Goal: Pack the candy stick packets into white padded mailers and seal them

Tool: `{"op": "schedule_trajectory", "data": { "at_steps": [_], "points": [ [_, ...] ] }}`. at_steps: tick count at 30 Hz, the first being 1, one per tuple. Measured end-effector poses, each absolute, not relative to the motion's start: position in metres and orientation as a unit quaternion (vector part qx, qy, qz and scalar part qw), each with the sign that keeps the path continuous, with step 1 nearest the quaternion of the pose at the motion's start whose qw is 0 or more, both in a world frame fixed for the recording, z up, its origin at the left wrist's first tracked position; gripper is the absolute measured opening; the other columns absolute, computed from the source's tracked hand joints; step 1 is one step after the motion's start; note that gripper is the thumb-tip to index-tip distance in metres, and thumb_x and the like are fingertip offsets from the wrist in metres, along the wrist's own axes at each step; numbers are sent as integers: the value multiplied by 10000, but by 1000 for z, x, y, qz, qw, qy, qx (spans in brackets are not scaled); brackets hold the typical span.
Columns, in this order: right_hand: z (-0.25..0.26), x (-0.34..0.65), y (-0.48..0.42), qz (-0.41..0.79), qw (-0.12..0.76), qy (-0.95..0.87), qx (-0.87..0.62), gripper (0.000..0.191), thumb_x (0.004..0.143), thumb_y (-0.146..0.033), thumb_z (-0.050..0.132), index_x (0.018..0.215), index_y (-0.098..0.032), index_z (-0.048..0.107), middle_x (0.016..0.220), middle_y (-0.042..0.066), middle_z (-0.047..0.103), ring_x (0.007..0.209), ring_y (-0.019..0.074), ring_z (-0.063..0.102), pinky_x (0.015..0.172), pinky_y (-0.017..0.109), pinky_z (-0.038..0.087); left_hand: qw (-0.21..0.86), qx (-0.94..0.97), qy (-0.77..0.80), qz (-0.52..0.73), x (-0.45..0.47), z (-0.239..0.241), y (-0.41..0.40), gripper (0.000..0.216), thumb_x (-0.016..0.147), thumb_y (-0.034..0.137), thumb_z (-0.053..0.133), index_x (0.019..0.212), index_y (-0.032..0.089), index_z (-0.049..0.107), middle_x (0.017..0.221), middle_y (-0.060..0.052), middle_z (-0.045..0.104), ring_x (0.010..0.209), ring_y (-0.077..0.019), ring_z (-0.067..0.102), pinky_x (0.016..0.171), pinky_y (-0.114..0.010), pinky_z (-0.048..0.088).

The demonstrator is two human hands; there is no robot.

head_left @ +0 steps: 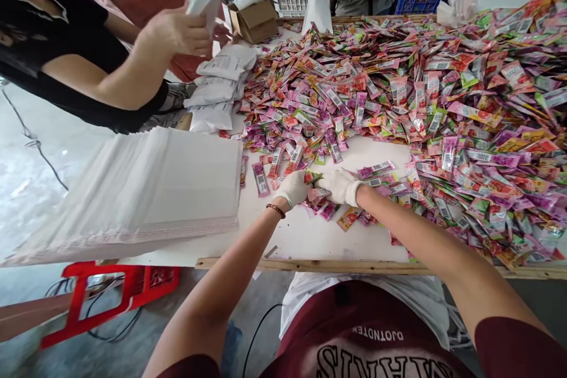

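Observation:
Both my hands wear white gloves and meet over the table near its front edge. My left hand [293, 188] is curled around small snack sachets, its fingertips at a green-and-red one. Close against it, my right hand [340, 185] has its fingers bent over sachets [319, 194] between the two hands. Below the hands lie loose sachets, among them an orange one [348, 218]. A purple sachet [260, 179] with a barcode lies left of my left hand. Behind and to the right spreads a big heap of colourful sachets [376, 80].
A stack of white mailer bags [177, 177] covers the table's left end. Filled white bags [217, 91] are piled behind it, near a cardboard box [254, 19]. Co-workers stand at the left and the far side, each handling a white bag. A red stool [119, 295] stands below left.

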State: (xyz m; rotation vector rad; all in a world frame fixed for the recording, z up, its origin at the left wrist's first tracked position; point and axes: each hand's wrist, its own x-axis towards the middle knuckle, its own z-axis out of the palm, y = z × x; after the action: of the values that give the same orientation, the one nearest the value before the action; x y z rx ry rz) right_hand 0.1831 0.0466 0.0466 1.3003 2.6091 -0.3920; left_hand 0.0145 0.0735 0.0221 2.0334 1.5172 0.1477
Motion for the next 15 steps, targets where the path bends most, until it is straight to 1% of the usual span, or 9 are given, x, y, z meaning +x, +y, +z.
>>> {"op": "schedule_trajectory", "data": {
  "at_steps": [2,4,6,8,10,12,14,15],
  "points": [
    [49,188,47,-138,76,887,434,341,769,-180,607,1104,-198,666,1136,92,653,1060,268,576,880,395,410,280,763,579,62,12,26,72,55,758,189,649,765,171,598,762,-37,656,743,-182,604,691,-274,458],
    [55,201,47,-141,19,886,441,323,772,-173,601,1086,-188,679,1161,97,639,1047,257,569,870,376,420,256,752,602,81,10,30,68,54,772,201,624,792,178,580,782,-42,644,745,-183,592,676,-275,444],
    [64,219,48,-140,-42,875,461,371,787,-176,585,1150,-174,664,1192,105,632,1061,252,562,893,362,420,242,738,621,107,12,36,62,70,805,234,594,846,186,565,781,-36,632,718,-173,574,644,-268,423],
    [70,236,48,-137,-56,864,481,470,782,-154,571,1249,-163,618,1177,107,654,1065,252,572,918,353,415,245,737,618,124,19,41,55,99,829,263,579,890,190,553,780,-28,625,698,-160,558,629,-260,408],
    [72,248,48,-131,-15,864,485,552,754,-131,575,1305,-165,580,1160,105,677,1056,260,592,916,353,416,266,749,596,116,29,44,48,152,819,291,608,918,191,550,796,-24,629,698,-153,554,628,-255,409],
    [68,251,47,-120,47,869,478,603,728,-115,586,1325,-196,565,1219,105,668,1092,273,595,911,362,418,280,764,575,84,40,44,43,240,765,331,680,918,190,563,819,-26,636,711,-157,561,623,-256,414],
    [62,246,46,-109,105,867,475,616,726,-107,587,1328,-231,563,1274,106,647,1138,283,587,920,378,415,274,779,563,41,48,43,41,281,707,343,729,890,183,588,829,-35,641,724,-169,570,612,-264,412],
    [59,243,46,-107,130,863,477,605,732,-105,582,1322,-239,569,1272,108,648,1146,284,586,923,382,414,267,786,558,22,51,42,40,263,705,339,726,870,178,601,822,-40,642,722,-174,572,605,-269,408]
  ]
}}
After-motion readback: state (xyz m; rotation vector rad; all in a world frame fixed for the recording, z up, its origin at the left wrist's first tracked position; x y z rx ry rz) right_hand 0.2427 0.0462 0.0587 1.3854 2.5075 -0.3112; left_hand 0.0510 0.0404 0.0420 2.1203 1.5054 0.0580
